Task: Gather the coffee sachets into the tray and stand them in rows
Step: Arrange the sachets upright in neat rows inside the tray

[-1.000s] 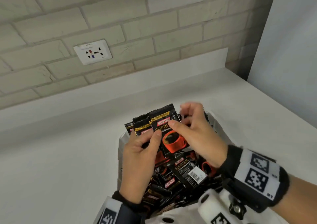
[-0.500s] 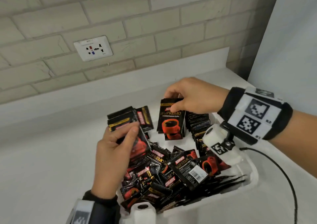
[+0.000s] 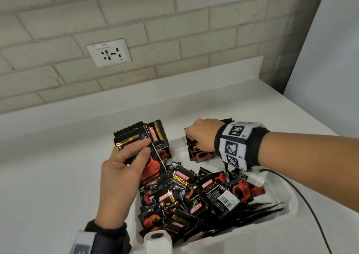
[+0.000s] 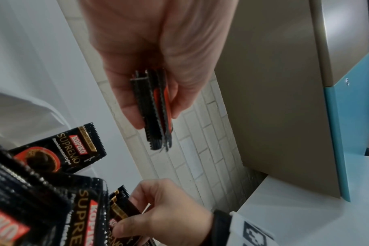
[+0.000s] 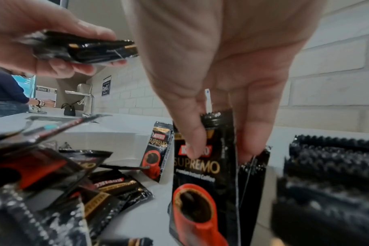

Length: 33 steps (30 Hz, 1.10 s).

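Since half a second ago the right hand (image 3: 202, 135) has lowered its pinched black foil coffee sachet (image 5: 204, 174) upright into the white plastic tray's (image 3: 223, 238) far end. At the tray's near end loose sachets (image 3: 184, 199) lie heaped, while the left hand (image 3: 124, 168) grips a small fanned stack of sachets (image 3: 143, 143) above the tray's left edge.

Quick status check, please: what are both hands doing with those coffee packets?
Left hand grips a sachet bundle. Right hand pinches an upright sachet at tray's far end. Loose pile unsorted.
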Each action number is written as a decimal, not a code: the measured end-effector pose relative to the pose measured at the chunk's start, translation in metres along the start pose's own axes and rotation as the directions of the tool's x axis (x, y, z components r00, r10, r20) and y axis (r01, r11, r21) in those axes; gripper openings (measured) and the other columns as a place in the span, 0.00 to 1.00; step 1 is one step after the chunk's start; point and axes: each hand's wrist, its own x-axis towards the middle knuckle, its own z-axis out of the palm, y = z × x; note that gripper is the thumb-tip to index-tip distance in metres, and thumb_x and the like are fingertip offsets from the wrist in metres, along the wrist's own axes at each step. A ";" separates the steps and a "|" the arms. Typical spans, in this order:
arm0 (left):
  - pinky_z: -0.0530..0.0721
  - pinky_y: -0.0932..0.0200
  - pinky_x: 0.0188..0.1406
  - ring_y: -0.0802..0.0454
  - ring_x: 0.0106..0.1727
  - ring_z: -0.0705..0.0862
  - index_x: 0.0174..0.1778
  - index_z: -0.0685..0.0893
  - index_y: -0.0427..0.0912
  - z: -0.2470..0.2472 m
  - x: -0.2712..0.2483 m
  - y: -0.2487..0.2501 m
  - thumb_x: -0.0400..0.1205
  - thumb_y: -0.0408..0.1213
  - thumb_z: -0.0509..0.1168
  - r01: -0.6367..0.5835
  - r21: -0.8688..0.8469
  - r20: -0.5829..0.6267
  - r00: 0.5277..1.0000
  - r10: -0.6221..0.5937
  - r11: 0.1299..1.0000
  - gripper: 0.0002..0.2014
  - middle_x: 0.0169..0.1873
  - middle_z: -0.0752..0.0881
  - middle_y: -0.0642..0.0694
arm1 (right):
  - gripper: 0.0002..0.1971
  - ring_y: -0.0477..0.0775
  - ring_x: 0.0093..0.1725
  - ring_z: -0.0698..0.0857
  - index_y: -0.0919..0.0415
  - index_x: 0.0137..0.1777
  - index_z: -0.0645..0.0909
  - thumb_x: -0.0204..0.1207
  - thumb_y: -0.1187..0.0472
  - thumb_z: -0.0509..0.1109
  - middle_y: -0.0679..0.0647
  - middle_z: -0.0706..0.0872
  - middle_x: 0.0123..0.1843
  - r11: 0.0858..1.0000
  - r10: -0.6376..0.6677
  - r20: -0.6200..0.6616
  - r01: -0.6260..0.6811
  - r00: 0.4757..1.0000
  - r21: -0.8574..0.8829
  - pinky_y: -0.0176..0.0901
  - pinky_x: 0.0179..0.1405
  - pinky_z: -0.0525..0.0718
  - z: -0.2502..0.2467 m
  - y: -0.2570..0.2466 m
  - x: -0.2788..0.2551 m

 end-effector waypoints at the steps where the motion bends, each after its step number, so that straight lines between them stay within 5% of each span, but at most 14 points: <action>1: 0.83 0.72 0.30 0.56 0.36 0.89 0.38 0.89 0.54 0.000 0.000 0.000 0.76 0.30 0.68 0.006 -0.003 0.002 1.000 -0.006 1.000 0.12 0.54 0.85 0.40 | 0.11 0.55 0.40 0.75 0.62 0.59 0.76 0.78 0.68 0.62 0.58 0.80 0.55 1.000 0.005 -0.013 -0.006 1.000 -0.028 0.41 0.29 0.71 0.000 0.000 0.002; 11: 0.86 0.70 0.34 0.45 0.49 0.88 0.35 0.90 0.58 -0.003 0.004 -0.009 0.76 0.32 0.69 0.026 0.004 0.029 0.999 -0.026 1.000 0.13 0.54 0.86 0.42 | 0.12 0.59 0.51 0.82 0.62 0.60 0.74 0.78 0.67 0.63 0.58 0.78 0.55 0.990 -0.004 -0.075 -0.007 0.997 -0.141 0.43 0.29 0.67 0.010 0.006 0.012; 16: 0.86 0.63 0.36 0.44 0.49 0.88 0.33 0.91 0.60 0.001 0.005 -0.010 0.76 0.31 0.69 0.046 0.018 0.059 0.997 -0.047 0.999 0.16 0.55 0.86 0.40 | 0.14 0.55 0.45 0.76 0.61 0.62 0.72 0.76 0.66 0.65 0.57 0.77 0.55 0.986 0.007 -0.114 -0.025 0.993 -0.164 0.39 0.22 0.58 0.011 0.009 0.012; 19: 0.84 0.69 0.30 0.48 0.41 0.88 0.36 0.90 0.57 0.001 0.005 -0.011 0.77 0.28 0.68 0.083 0.006 0.081 0.993 -0.083 0.997 0.16 0.55 0.85 0.38 | 0.15 0.54 0.43 0.71 0.62 0.62 0.70 0.76 0.66 0.65 0.57 0.76 0.55 0.991 0.017 -0.154 -0.037 0.988 -0.127 0.41 0.25 0.63 0.006 0.011 0.010; 21: 0.84 0.70 0.29 0.51 0.36 0.89 0.39 0.90 0.59 0.002 0.003 -0.009 0.78 0.27 0.66 0.094 0.011 0.105 0.990 -0.095 0.995 0.18 0.54 0.86 0.38 | 0.13 0.54 0.45 0.75 0.61 0.61 0.70 0.78 0.64 0.63 0.57 0.76 0.56 0.998 0.032 -0.202 -0.041 0.979 -0.039 0.44 0.33 0.71 -0.003 0.013 0.005; 24: 0.85 0.67 0.29 0.56 0.33 0.89 0.54 0.84 0.61 0.008 0.000 -0.005 0.78 0.22 0.64 0.099 -0.032 0.139 0.986 -0.093 0.995 0.24 0.43 0.91 0.53 | 0.12 0.51 0.49 0.77 0.57 0.60 0.72 0.79 0.55 0.63 0.51 0.77 0.54 0.974 0.098 -0.245 -0.042 0.965 0.223 0.41 0.43 0.72 -0.022 0.015 -0.012; 28: 0.84 0.68 0.29 0.63 0.35 0.88 0.72 0.66 0.63 0.020 -0.004 -0.002 0.77 0.19 0.63 0.084 -0.102 0.188 0.980 -0.064 0.991 0.37 0.38 0.89 0.65 | 0.17 0.40 0.39 0.77 0.52 0.54 0.77 0.73 0.42 0.67 0.46 0.81 0.46 0.756 0.131 -0.213 0.042 0.968 0.653 0.32 0.36 0.73 -0.033 0.002 -0.047; 33: 0.83 0.74 0.32 0.72 0.43 0.86 0.79 0.52 0.62 0.037 -0.009 0.000 0.73 0.22 0.69 0.083 -0.085 0.193 0.979 -0.066 0.993 0.48 0.51 0.77 0.60 | 0.18 0.39 0.32 0.78 0.47 0.45 0.75 0.62 0.41 0.76 0.45 0.83 0.37 0.613 0.096 -0.155 0.064 0.983 0.787 0.31 0.32 0.74 -0.017 -0.021 -0.066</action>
